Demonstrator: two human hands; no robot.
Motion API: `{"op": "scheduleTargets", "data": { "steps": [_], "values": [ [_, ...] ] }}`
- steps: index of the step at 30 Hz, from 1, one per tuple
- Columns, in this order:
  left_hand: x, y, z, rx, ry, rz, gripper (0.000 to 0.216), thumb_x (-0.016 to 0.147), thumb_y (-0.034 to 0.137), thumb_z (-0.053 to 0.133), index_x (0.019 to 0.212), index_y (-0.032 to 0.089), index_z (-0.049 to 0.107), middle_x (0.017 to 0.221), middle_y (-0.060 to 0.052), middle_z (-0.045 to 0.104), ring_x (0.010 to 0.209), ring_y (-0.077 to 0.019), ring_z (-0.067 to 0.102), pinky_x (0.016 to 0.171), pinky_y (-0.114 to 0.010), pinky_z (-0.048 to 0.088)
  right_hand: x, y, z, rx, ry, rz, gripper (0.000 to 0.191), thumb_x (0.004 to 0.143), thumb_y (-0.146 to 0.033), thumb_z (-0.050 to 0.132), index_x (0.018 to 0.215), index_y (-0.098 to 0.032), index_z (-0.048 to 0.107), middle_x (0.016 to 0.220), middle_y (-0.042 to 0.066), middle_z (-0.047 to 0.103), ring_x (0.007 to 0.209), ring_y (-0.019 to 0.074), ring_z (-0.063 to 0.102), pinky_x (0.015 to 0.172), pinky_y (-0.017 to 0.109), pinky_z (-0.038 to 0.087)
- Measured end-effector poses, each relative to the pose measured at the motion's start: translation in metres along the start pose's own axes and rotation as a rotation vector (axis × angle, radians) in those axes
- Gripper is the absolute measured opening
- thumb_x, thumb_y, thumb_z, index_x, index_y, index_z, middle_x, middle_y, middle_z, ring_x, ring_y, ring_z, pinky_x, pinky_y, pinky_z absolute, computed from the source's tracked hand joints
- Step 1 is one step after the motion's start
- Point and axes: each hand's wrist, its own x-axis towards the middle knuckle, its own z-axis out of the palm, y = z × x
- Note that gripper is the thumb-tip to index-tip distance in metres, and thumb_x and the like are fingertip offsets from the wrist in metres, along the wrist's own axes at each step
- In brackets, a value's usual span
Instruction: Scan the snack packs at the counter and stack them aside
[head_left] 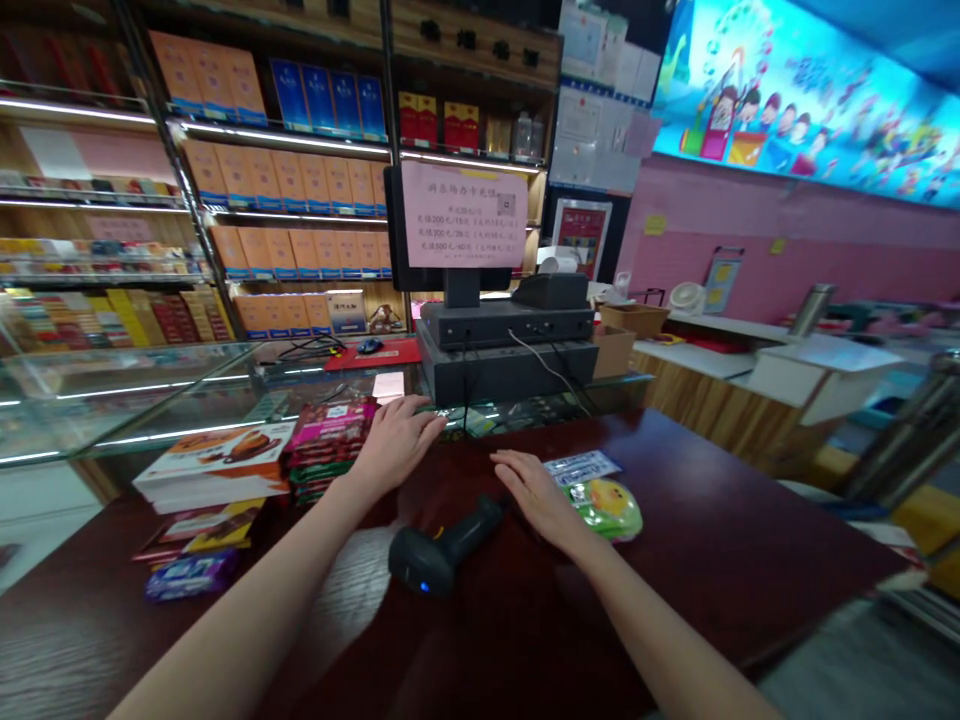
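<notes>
My left hand (401, 437) reaches over the dark wooden counter, fingers stretched out, just right of a stack of pink and dark packets (328, 437). Nothing shows in its grasp. My right hand (529, 487) is held flat with its fingers extended, beside a green pack with a yellow duck face (609, 505) and a blue-and-white packet (581, 466). Between my forearms lies a black barcode scanner (439, 553) with a small blue light lit. Left of the packets sit a white-and-orange box (217, 465), a yellow-and-red packet (214, 527) and a purple packet (191, 575).
A cash register (506, 360) with a monitor bearing a pink paper sign (463, 217) stands on the glass display case (172, 400) behind the counter (720, 540). Shelves of orange boxes (292, 180) line the back. A computer mouse (369, 346) rests on a red mat.
</notes>
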Motion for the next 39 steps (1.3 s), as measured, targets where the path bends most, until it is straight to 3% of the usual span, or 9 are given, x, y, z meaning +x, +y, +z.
{"op": "scheduleTargets", "data": {
  "steps": [11, 17, 23, 30, 34, 37, 39],
  "values": [
    [0.001, 0.053, 0.034, -0.070, -0.136, 0.105, 0.039, 0.099, 0.050, 0.042, 0.105, 0.029, 0.074, 0.130, -0.004, 0.065, 0.126, -0.0245, 0.052, 0.110, -0.045, 0.035, 0.006, 0.042, -0.039, -0.227, -0.059, 0.061, 0.043, 0.100, -0.041, 0.041, 0.119, -0.016, 0.070, 0.125, 0.012, 0.070, 0.119, 0.0258, 0.060, 0.107, 0.042, 0.041],
    [0.007, 0.074, 0.047, -0.092, -0.235, 0.154, 0.034, 0.095, 0.048, 0.053, 0.112, 0.027, 0.072, 0.128, -0.007, 0.065, 0.125, -0.0275, 0.053, 0.111, -0.048, 0.034, 0.010, 0.060, -0.058, -0.308, -0.109, 0.180, 0.041, 0.100, -0.041, 0.041, 0.115, -0.020, 0.073, 0.122, 0.010, 0.071, 0.115, 0.0249, 0.063, 0.103, 0.037, 0.043],
    [0.011, 0.103, 0.057, -0.143, -0.324, 0.228, 0.049, 0.089, 0.055, 0.058, 0.126, 0.023, 0.064, 0.136, -0.010, 0.061, 0.129, -0.0303, 0.051, 0.111, -0.048, 0.036, 0.008, 0.069, -0.073, -0.358, -0.091, 0.230, 0.040, 0.100, -0.042, 0.041, 0.115, -0.025, 0.073, 0.121, 0.008, 0.072, 0.116, 0.0248, 0.063, 0.100, 0.035, 0.044],
    [0.026, 0.131, 0.079, -0.216, -0.418, 0.201, 0.043, 0.090, 0.043, 0.058, 0.126, 0.020, 0.062, 0.135, -0.012, 0.061, 0.126, -0.0325, 0.054, 0.110, -0.049, 0.038, 0.009, 0.105, -0.095, -0.516, -0.125, 0.477, 0.038, 0.097, -0.039, 0.046, 0.122, -0.024, 0.070, 0.131, 0.009, 0.068, 0.121, 0.0260, 0.061, 0.101, 0.035, 0.043],
    [0.035, 0.140, 0.099, -0.267, -0.469, 0.175, 0.042, 0.095, 0.039, 0.048, 0.131, 0.021, 0.058, 0.130, -0.012, 0.065, 0.118, -0.0269, 0.061, 0.103, -0.041, 0.046, 0.013, 0.124, -0.100, -0.551, -0.134, 0.538, 0.041, 0.093, -0.041, 0.052, 0.123, -0.020, 0.069, 0.129, 0.014, 0.067, 0.118, 0.0281, 0.063, 0.099, 0.037, 0.044],
    [0.037, 0.146, 0.110, -0.299, -0.487, 0.156, 0.046, 0.098, 0.037, 0.041, 0.138, 0.018, 0.053, 0.138, -0.014, 0.060, 0.128, -0.0258, 0.056, 0.108, -0.039, 0.043, 0.016, 0.133, -0.101, -0.579, -0.126, 0.555, 0.047, 0.092, -0.044, 0.052, 0.128, -0.018, 0.066, 0.133, 0.017, 0.065, 0.121, 0.0287, 0.062, 0.101, 0.037, 0.044],
    [0.037, 0.150, 0.113, -0.315, -0.485, 0.140, 0.056, 0.098, 0.046, 0.038, 0.145, 0.016, 0.045, 0.148, -0.017, 0.050, 0.139, -0.0288, 0.046, 0.113, -0.041, 0.039, 0.016, 0.137, -0.100, -0.590, -0.123, 0.552, 0.050, 0.093, -0.047, 0.050, 0.130, -0.017, 0.065, 0.133, 0.017, 0.064, 0.122, 0.0283, 0.061, 0.102, 0.036, 0.044]
  ]
}}
